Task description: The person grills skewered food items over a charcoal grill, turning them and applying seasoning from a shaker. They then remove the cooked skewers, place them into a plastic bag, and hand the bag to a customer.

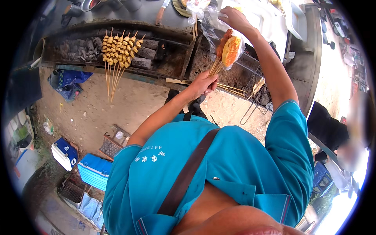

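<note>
My left hand (207,83) grips the lower ends of a bundle of wooden skewers (216,68). On them are a reddish-brown skewered food (224,42) and a round yellow flat piece with orange seasoning (231,50). A clear plastic bag (209,29) lies behind and partly around this food. Up and to the right, my right hand (233,18) has its fingers closed at the bag's upper edge. Several skewers of sliced yellow food (119,48) lie across the charcoal grill (173,77) to the left, their bare sticks over its near edge.
Charcoal blocks (147,53) lie in the grill. Behind it are a knife (161,15) and a white tray (296,22). A wire rack (255,101) with a skewered piece (258,85) is at the right. Coolers (95,170) stand on the ground at lower left; a person (327,126) is at the right.
</note>
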Demonstrator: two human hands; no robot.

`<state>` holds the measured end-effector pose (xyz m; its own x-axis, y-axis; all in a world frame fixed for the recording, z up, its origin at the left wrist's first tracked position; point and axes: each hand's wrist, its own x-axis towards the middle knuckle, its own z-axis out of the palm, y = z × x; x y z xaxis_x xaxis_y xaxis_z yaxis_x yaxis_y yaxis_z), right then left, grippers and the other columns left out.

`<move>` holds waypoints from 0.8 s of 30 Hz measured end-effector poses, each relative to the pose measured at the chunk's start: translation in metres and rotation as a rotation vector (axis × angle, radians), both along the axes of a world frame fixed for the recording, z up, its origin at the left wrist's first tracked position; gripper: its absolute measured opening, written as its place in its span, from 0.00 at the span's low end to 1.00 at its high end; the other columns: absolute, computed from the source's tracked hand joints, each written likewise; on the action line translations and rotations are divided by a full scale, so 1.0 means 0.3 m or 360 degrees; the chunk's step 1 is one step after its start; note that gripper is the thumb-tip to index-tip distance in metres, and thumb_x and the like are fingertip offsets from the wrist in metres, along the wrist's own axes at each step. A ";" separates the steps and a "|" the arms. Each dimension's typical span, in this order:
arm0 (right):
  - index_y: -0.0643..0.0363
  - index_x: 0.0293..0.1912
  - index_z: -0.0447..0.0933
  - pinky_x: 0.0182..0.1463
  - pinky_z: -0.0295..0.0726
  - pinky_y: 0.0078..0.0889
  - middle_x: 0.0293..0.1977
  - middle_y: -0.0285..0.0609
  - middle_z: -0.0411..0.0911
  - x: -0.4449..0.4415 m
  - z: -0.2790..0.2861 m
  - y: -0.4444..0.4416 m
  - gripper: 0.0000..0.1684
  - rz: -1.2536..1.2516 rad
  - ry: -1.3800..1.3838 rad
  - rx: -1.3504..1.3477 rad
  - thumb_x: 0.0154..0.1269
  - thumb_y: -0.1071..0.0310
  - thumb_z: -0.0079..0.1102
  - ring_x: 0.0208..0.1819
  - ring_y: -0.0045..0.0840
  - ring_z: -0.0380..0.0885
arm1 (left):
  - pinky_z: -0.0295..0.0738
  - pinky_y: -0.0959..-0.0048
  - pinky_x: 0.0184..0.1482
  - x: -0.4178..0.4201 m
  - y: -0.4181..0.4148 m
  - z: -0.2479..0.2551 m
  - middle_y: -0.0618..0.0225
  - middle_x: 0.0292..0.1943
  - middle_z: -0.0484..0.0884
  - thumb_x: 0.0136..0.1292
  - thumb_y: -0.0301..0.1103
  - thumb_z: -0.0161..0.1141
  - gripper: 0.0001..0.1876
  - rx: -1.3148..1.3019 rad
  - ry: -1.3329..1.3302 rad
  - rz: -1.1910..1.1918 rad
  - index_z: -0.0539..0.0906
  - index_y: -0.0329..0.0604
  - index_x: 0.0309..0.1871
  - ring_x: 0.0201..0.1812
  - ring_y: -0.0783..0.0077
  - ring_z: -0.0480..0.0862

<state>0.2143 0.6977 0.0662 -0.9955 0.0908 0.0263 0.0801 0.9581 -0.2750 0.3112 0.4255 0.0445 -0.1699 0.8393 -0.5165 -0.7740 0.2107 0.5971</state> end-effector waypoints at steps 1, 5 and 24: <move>0.60 0.48 0.74 0.46 0.73 0.35 0.35 0.47 0.79 -0.008 0.004 0.001 0.20 0.0039 -0.0022 -0.0253 0.62 0.55 0.54 0.41 0.37 0.78 | 0.51 0.82 0.12 -0.005 -0.009 -0.002 0.71 0.18 0.69 0.69 0.36 0.44 0.08 0.0019 -0.0022 -0.0006 0.67 0.43 0.35 0.12 0.85 0.60; 0.61 0.54 0.68 0.46 0.73 0.35 0.34 0.50 0.79 -0.041 0.103 0.014 0.25 0.0066 -0.0584 -0.0766 0.64 0.53 0.52 0.41 0.33 0.78 | 0.51 0.85 0.12 -0.019 -0.042 -0.028 0.72 0.20 0.70 0.70 0.39 0.43 0.10 0.0068 0.0024 -0.0036 0.68 0.44 0.36 0.12 0.88 0.59; 0.66 0.45 0.73 0.40 0.74 0.33 0.30 0.46 0.77 -0.014 -0.023 0.039 0.29 0.0022 -0.0569 -0.0444 0.60 0.47 0.54 0.29 0.28 0.75 | 0.51 0.85 0.12 -0.074 -0.070 -0.029 0.76 0.17 0.69 0.70 0.38 0.45 0.10 0.0062 0.0028 -0.0234 0.67 0.45 0.33 0.12 0.89 0.60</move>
